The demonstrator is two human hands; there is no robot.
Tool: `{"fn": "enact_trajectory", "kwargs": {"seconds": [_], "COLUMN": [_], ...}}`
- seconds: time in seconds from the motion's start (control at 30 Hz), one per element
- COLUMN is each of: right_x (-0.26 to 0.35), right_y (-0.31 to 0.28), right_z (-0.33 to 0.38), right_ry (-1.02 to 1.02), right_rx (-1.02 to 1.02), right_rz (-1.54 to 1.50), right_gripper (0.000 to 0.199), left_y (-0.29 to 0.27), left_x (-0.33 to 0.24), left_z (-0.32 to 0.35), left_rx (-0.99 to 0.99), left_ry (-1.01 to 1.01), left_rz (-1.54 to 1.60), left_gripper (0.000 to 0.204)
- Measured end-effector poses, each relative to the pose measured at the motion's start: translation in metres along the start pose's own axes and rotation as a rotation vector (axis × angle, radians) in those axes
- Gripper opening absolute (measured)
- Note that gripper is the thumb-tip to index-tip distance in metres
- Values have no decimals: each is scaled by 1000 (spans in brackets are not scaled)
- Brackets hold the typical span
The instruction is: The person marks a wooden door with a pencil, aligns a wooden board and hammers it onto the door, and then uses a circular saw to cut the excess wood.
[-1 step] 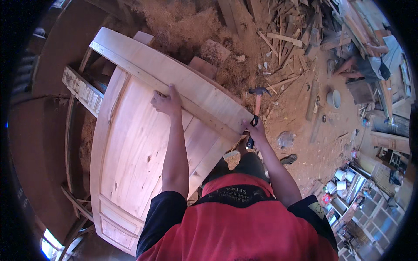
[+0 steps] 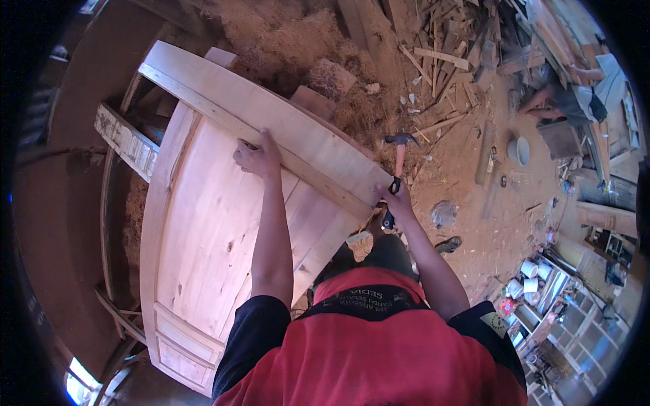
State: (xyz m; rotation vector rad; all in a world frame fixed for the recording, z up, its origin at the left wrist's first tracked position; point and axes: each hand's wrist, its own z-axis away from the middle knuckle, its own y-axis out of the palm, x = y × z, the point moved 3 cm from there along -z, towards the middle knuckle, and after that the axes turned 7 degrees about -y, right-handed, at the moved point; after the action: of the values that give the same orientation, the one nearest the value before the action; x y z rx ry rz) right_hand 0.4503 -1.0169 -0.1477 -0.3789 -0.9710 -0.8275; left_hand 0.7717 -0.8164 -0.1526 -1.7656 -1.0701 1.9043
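Note:
A large pale wooden panel (image 2: pixel 210 223) with a curved edge and inset boards lies in front of me. Along its far side runs a long wooden plank (image 2: pixel 298 128). My left hand (image 2: pixel 259 155) is at the middle of the plank, its thumb resting on the plank's near edge and its other fingers curled. Something small and brownish shows at those fingers, too small to name. In my right hand (image 2: pixel 398 203) is a claw hammer (image 2: pixel 400 159), its head pointing away from me and its dark grip end below the hand. That hand is against the plank's right end.
Wood shavings (image 2: pixel 271 40) and offcuts (image 2: pixel 443 57) cover the ground beyond the panel. A white bucket (image 2: pixel 519 151) stands at right, near another person (image 2: pixel 575 95). Shelves with pots (image 2: pixel 531 284) are at lower right. A wooden frame piece (image 2: pixel 127 142) sticks out at left.

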Motion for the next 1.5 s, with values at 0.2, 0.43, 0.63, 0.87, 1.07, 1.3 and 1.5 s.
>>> {"fn": "enact_trajectory", "kwargs": {"seconds": [0.2, 0.43, 0.63, 0.87, 1.07, 1.3, 1.5], "right_x": [10, -10, 11, -5, 6, -5, 3], "right_y": [-8, -28, -11, -17, -13, -17, -14], "right_z": [3, -16, -29, -56, -58, -63, -58], "right_ry": [57, 30, 55, 36, 135, 118, 144], "right_rx": [-22, -56, 19, -23, 10, 35, 19], "right_rz": [51, 76, 107, 99, -250, -260, -292], "right_gripper": [42, 42, 41, 51, 52, 50, 48], "left_y": [-1, 7, 14, 11, 7, 9, 7], "left_x": [-9, -3, 11, -4, -13, -12, -10], "left_z": [14, 25, 3, 7, 10, 10, 10], "left_rx": [51, -16, -53, 48, 26, 24, 45], "left_ry": [-111, -5, -18, -12, -87, -101, -69], "left_rz": [-45, -140, -160, 97, 62, 20, 47], "left_gripper": [74, 78, 81, 76, 71, 71, 70]}}
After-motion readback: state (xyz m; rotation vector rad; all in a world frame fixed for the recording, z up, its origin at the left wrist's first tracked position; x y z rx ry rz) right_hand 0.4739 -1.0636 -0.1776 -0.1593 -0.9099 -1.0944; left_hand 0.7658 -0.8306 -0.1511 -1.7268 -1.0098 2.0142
